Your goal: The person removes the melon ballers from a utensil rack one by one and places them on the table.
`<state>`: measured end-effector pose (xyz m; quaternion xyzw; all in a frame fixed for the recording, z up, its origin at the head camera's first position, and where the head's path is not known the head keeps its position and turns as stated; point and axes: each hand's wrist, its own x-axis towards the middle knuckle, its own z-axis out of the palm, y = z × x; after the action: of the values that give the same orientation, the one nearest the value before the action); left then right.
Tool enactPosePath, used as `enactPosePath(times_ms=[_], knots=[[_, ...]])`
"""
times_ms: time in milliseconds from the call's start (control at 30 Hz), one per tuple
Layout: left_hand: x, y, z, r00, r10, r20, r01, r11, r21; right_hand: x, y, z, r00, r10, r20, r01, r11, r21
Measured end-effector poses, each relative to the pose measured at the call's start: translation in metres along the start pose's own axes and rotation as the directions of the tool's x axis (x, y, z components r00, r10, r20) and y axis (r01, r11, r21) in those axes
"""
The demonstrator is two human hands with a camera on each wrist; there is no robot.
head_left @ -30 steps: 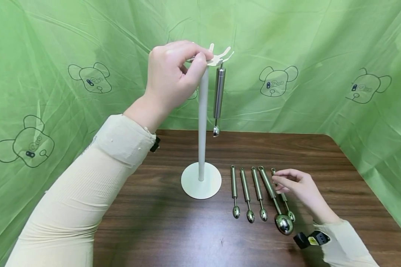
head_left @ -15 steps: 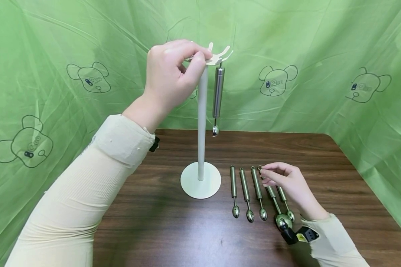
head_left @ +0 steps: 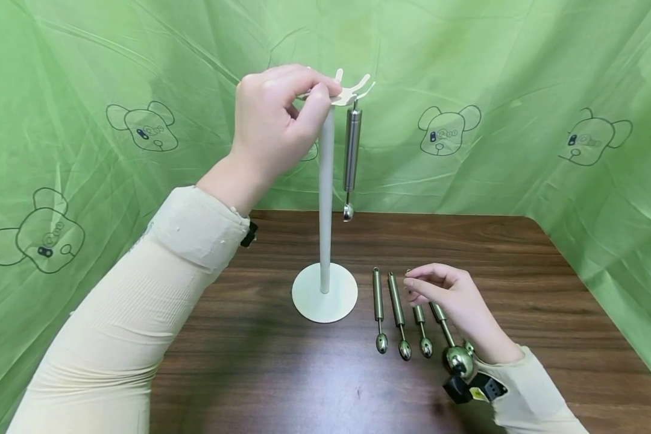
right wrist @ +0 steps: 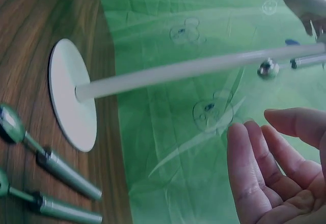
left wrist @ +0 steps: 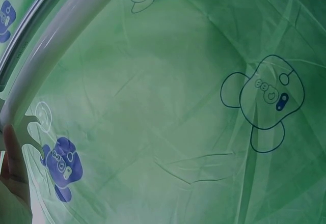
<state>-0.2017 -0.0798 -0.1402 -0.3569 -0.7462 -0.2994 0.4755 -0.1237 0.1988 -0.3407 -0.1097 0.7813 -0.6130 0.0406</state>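
Note:
My left hand (head_left: 282, 114) pinches the hooked top (head_left: 347, 95) of a white stand (head_left: 325, 199) between thumb and fingers. From one hook on its right side hangs a metal melon baller (head_left: 351, 150), small scoop down. My right hand (head_left: 450, 295) hovers over a row of metal melon ballers (head_left: 396, 301) lying on the table, its fingers loosely bent and holding nothing. In the right wrist view, a gap shows between the thumb and the fingers (right wrist: 244, 163). One scoop (head_left: 458, 360) in the row is much bigger than the others. My right hand hides several handle ends.
The stand's round white base (head_left: 324, 301) rests on the dark wood table (head_left: 239, 361), left of the row. Green fabric (head_left: 521, 60) printed with bear heads encloses the back and sides.
My right hand has moved left along the row, from the rightmost melon baller to the handle ends of the middle ones. My left hand stays at the stand's top.

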Motion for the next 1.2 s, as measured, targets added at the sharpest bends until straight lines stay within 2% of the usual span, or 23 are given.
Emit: enactPosePath(times_ms=[133, 300, 500, 933, 1200], knots=[[0.001, 0.0, -0.001, 1.0, 0.0, -0.002, 0.0, 1.0, 0.002, -0.001, -0.007, 0.009, 0.999, -0.028, 0.018, 0.028, 1.0, -0.005], [0.001, 0.0, -0.001, 1.0, -0.006, 0.002, 0.006, 1.0, 0.008, 0.0, -0.014, 0.019, 0.998, -0.039, 0.041, 0.037, 0.998, 0.043], [0.0, 0.0, -0.001, 1.0, -0.008, 0.007, 0.008, 1.0, 0.008, 0.004, -0.021, 0.026, 0.999, -0.037, 0.028, 0.035, 0.998, 0.046], [0.0, 0.0, -0.001, 1.0, -0.005, 0.009, 0.005, 1.0, 0.022, 0.027, -0.039, 0.027, 0.992, -0.126, -0.015, 0.127, 0.988, 0.093], [0.0, 0.001, -0.001, 1.0, -0.006, 0.006, 0.006, 1.0, 0.022, 0.04, -0.061, 0.026, 0.985, -0.172, -0.033, 0.174, 0.98, 0.096]])
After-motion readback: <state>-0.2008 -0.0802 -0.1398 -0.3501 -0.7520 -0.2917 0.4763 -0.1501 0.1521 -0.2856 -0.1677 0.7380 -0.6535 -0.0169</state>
